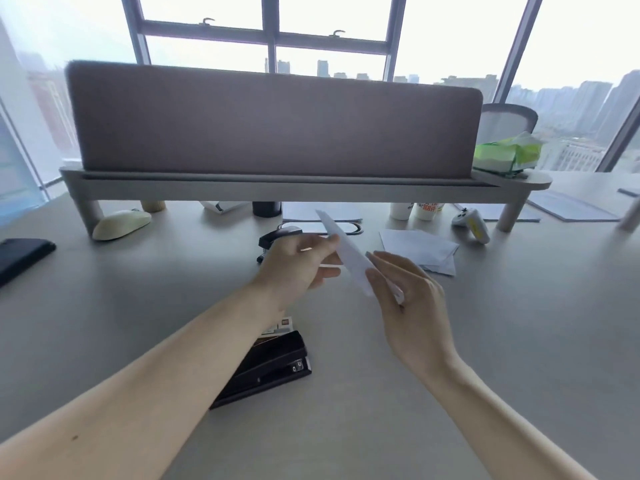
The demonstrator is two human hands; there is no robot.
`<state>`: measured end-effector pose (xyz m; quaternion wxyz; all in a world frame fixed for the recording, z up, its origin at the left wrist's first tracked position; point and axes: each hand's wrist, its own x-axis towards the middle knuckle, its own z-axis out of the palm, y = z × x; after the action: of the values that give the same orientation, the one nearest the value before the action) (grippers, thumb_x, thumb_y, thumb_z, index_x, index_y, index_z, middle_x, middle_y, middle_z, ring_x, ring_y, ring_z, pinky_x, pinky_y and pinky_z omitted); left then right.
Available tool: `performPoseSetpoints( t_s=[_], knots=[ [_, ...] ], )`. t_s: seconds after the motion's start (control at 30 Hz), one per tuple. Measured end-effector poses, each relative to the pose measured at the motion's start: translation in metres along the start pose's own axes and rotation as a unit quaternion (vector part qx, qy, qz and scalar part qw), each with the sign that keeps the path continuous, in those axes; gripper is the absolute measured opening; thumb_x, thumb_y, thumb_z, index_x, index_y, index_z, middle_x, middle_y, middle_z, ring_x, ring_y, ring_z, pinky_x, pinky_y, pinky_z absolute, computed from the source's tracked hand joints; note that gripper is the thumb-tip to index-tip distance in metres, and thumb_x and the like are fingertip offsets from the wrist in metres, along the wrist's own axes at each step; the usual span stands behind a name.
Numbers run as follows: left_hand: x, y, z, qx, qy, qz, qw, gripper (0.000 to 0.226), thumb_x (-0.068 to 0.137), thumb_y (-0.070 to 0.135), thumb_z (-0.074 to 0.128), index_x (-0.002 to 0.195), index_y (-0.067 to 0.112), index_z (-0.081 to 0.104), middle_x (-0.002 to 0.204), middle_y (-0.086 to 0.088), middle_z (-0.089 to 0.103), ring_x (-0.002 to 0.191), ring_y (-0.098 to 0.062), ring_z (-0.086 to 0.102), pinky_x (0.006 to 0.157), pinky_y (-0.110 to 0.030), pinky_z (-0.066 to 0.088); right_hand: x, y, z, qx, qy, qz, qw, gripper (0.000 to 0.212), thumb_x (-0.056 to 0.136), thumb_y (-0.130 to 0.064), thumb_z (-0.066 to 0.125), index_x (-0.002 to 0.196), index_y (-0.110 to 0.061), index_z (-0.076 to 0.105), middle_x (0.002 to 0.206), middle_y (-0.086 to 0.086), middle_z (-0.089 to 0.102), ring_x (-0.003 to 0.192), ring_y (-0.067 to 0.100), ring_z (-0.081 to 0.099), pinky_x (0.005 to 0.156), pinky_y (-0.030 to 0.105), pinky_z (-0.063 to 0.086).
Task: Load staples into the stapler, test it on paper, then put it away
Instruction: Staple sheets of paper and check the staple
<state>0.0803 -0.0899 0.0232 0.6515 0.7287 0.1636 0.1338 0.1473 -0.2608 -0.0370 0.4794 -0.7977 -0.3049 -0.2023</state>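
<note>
Both hands, left (298, 268) and right (412, 303), pinch the paper (349, 258); we judge testing underway, next reach the stapler (266, 368).

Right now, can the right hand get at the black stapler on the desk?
Probably yes, once freed: the right hand holds the paper jointly with the left hand. The stapler lies partly under the left forearm, its near end exposed.
</note>
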Motion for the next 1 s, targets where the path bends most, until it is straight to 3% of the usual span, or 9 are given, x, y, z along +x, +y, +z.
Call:
performPoseSetpoints(
  t_s=[0.1, 0.17, 0.23, 0.3, 0.4, 0.53, 0.63, 0.77, 1.0],
  knots=[
    [-0.021, -0.006, -0.013, -0.013, -0.001, 0.032, 0.999, 0.018, 0.104, 0.022, 0.061, 0.098, 0.010, 0.074, 0.101, -0.006, 0.082, 0.086, -0.015, 0.080, 0.088, -0.030, 0.060, -0.015, -0.018, -0.001, 0.018, -0.038, -0.006, 0.999, 0.032, 0.104, -0.032, 0.067, 0.134, -0.025, 0.076, 0.137, -0.019, 0.067, 0.122, -0.019, 0.057, 0.108, 0.020, 0.051],
    [-0.034, -0.006, -0.024, -0.013, 0.008, 0.064, 0.998, 0.021, 0.106, 0.018, 0.058, 0.098, 0.009, 0.075, 0.102, -0.007, 0.082, 0.086, -0.015, 0.080, 0.081, -0.024, 0.061, -0.018, -0.031, -0.006, 0.052, -0.058, 0.030, 0.997, 0.041, 0.100, -0.042, 0.069, 0.139, -0.030, 0.072, 0.144, -0.021, 0.062, 0.127, -0.011, 0.060, 0.102, 0.019, 0.054],
    [-0.046, -0.004, -0.032, -0.019, 0.005, 0.085, 0.996, 0.023, 0.108, 0.018, 0.054, 0.101, 0.011, 0.074, 0.100, -0.006, 0.082, 0.086, -0.018, 0.079, 0.081, -0.027, 0.062, -0.015, -0.040, -0.012, 0.124, -0.069, 0.128, 0.982, 0.058, 0.093, -0.057, 0.072, 0.146, -0.033, 0.065, 0.146, -0.017, 0.063, 0.124, 0.000, 0.066, 0.095, 0.013, 0.052],
    [-0.058, -0.003, -0.035, -0.026, -0.032, 0.097, 0.994, 0.024, 0.109, 0.015, 0.049, 0.101, 0.011, 0.072, 0.096, -0.005, 0.081, 0.085, -0.021, 0.079, 0.082, -0.030, 0.063, -0.012, -0.048, -0.018, 0.222, -0.109, 0.237, 0.939, 0.080, 0.081, -0.069, 0.078, 0.149, -0.031, 0.060, 0.143, -0.014, 0.068, 0.119, 0.001, 0.069, 0.102, 0.026, 0.054],
    [-0.070, -0.007, -0.031, 0.018, -0.101, 0.112, 0.988, 0.024, 0.110, 0.015, 0.048, 0.108, 0.008, 0.071, 0.099, -0.004, 0.081, 0.090, -0.022, 0.080, 0.091, -0.032, 0.061, -0.012, -0.049, -0.018, 0.327, -0.169, 0.314, 0.875, 0.050, 0.088, -0.042, 0.084, 0.130, -0.019, 0.073, 0.120, 0.000, 0.083, 0.103, 0.016, 0.079, 0.093, 0.036, 0.059],
    [-0.065, -0.019, -0.037, 0.115, -0.076, 0.142, 0.980, 0.025, 0.109, 0.015, 0.050, 0.095, 0.012, 0.070, 0.089, 0.008, 0.080, 0.087, -0.006, 0.076, 0.085, -0.021, 0.054, -0.025, -0.034, -0.014, 0.321, -0.116, 0.329, 0.880, 0.016, 0.096, -0.018, 0.078, 0.110, -0.011, 0.082, 0.102, 0.009, 0.086, 0.079, 0.021, 0.077, 0.072, 0.032, 0.059],
    [-0.046, -0.032, -0.060, 0.241, -0.020, 0.153, 0.958, 0.017, 0.102, 0.016, 0.062, 0.091, 0.023, 0.072, 0.094, 0.012, 0.079, 0.096, -0.004, 0.073, 0.093, -0.031, 0.055, -0.035, -0.017, -0.014, 0.316, -0.084, 0.338, 0.883, 0.013, 0.101, -0.012, 0.072, 0.109, -0.010, 0.081, 0.098, 0.010, 0.086, 0.079, 0.024, 0.078, 0.076, 0.037, 0.061],
    [-0.029, -0.030, -0.088, 0.382, -0.109, 0.085, 0.914, 0.010, 0.091, 0.023, 0.078, 0.097, 0.028, 0.073, 0.101, 0.015, 0.074, 0.100, -0.001, 0.069, 0.096, -0.031, 0.056, -0.038, -0.007, -0.013, 0.307, -0.088, 0.326, 0.890, 0.012, 0.102, -0.010, 0.069, 0.103, -0.011, 0.081, 0.094, 0.010, 0.085, 0.077, 0.024, 0.078, 0.075, 0.038, 0.060],
    [-0.018, -0.043, -0.084, 0.445, -0.117, 0.077, 0.885, 0.017, 0.083, 0.024, 0.084, 0.088, 0.031, 0.070, 0.090, 0.011, 0.076, 0.087, -0.013, 0.074, 0.084, -0.037, 0.061, -0.040, -0.010, -0.010, 0.238, -0.142, 0.308, 0.910, 0.012, 0.100, -0.010, 0.070, 0.104, -0.015, 0.080, 0.092, 0.009, 0.086, 0.087, 0.040, 0.082, 0.078, 0.047, 0.062]
  ],
)
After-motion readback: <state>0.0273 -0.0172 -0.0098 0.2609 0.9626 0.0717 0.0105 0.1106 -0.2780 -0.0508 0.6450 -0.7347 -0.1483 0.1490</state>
